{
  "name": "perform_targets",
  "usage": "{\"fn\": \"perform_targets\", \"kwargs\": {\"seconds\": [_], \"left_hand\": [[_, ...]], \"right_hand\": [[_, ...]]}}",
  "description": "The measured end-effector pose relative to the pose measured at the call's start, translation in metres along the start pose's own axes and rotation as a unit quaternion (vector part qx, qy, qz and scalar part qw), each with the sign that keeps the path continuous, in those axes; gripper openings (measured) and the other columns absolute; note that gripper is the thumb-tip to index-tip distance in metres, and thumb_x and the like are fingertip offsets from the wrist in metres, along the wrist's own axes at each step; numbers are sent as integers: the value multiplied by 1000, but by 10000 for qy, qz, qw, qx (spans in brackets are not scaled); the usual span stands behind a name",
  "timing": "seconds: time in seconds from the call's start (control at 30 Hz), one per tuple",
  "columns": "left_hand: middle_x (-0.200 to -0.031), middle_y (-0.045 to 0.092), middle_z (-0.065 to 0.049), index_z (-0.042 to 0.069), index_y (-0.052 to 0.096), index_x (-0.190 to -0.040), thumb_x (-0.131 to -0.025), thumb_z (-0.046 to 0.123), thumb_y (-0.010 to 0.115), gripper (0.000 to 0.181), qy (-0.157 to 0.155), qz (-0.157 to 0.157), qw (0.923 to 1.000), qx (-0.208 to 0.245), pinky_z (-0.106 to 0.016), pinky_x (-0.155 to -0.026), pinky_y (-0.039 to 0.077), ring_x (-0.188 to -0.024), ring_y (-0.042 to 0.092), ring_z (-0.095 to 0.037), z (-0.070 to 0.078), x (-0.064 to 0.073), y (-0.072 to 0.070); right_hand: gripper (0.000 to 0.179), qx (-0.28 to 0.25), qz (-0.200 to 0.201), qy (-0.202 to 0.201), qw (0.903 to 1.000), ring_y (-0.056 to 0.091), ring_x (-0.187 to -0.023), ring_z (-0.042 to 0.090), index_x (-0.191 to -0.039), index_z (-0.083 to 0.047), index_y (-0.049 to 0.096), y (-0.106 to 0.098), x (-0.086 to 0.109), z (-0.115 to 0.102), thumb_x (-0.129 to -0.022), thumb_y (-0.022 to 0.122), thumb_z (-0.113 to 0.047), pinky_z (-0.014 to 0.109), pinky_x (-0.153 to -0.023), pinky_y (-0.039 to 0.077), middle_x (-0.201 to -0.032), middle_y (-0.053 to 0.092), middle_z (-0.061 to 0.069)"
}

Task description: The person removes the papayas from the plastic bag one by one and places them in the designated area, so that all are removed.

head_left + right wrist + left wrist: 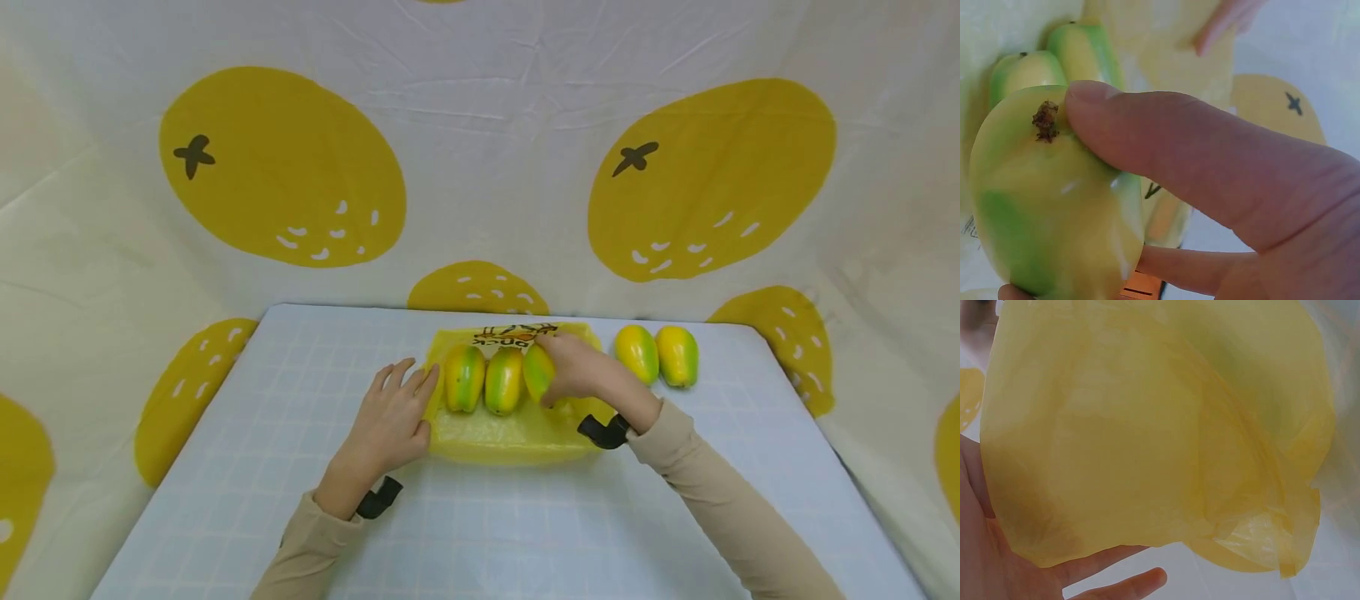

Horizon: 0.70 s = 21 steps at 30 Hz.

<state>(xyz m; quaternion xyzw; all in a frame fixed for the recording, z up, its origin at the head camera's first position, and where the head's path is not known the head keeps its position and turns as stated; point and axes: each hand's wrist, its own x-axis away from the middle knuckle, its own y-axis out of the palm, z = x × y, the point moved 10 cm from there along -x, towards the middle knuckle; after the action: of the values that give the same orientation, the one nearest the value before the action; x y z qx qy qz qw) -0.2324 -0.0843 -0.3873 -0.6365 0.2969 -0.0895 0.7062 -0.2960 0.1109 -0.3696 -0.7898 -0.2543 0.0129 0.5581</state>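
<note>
My right hand (573, 367) grips a yellow-and-green papaya (1041, 206) over the right part of a yellow plastic bag (510, 437). In the right wrist view, the thumb presses beside its brown stem end, and other fingers show at its lower side. Two more papayas, one on the left (465, 377) and one in the middle (503, 381), lie side by side at the bag. At the bag's left edge is my left hand (386, 417), palm down with fingers extended. Bag plastic covers part of that hand in the left wrist view (1110, 562).
Another two papayas (637, 354) (677, 357) lie together on the table's back right, beyond my right wrist. The table has a pale checked cover (247, 450). A white cloth with large yellow fruit prints (495, 167) hangs behind and along the sides.
</note>
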Motion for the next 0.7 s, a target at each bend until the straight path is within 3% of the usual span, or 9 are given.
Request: {"fn": "perform_targets", "kwargs": {"seconds": [0.2,0.4,0.57,0.7], "left_hand": [[-133,59,-14,0,51,-143,-80,11,51,64,-33,-73,10000,33,-57,-108,34,-133,41,-40,1,0,-1],[-134,59,-14,0,51,-143,-80,11,51,64,-54,-94,9999,77,-57,-108,33,-133,41,-40,1,0,1],[-133,59,-14,0,51,-143,-79,10,50,64,-34,-57,9999,92,-57,-108,33,-133,41,-40,1,-1,1],[-133,59,-14,0,51,-143,-79,10,50,65,-16,-49,9999,86,-57,-108,33,-133,41,-40,2,-2,0]], "right_hand": [[93,-320,261,-217,9989,40,-135,43,-148,5,39,-4,13,-3,-72,86,-17,53,-109,37,-147,44,24],[92,-1080,621,-510,9909,43,-133,42,-148,3,41,-8,28,0,-72,87,-19,55,-108,37,-147,45,22],[94,-1975,750,-428,9765,44,-129,44,-152,-7,39,-10,42,14,-73,87,-24,54,-98,46,-152,41,17],[94,-2743,762,-507,9573,39,-134,44,-154,-14,36,-8,52,22,-75,86,-23,49,-94,52,-156,33,13]]}}
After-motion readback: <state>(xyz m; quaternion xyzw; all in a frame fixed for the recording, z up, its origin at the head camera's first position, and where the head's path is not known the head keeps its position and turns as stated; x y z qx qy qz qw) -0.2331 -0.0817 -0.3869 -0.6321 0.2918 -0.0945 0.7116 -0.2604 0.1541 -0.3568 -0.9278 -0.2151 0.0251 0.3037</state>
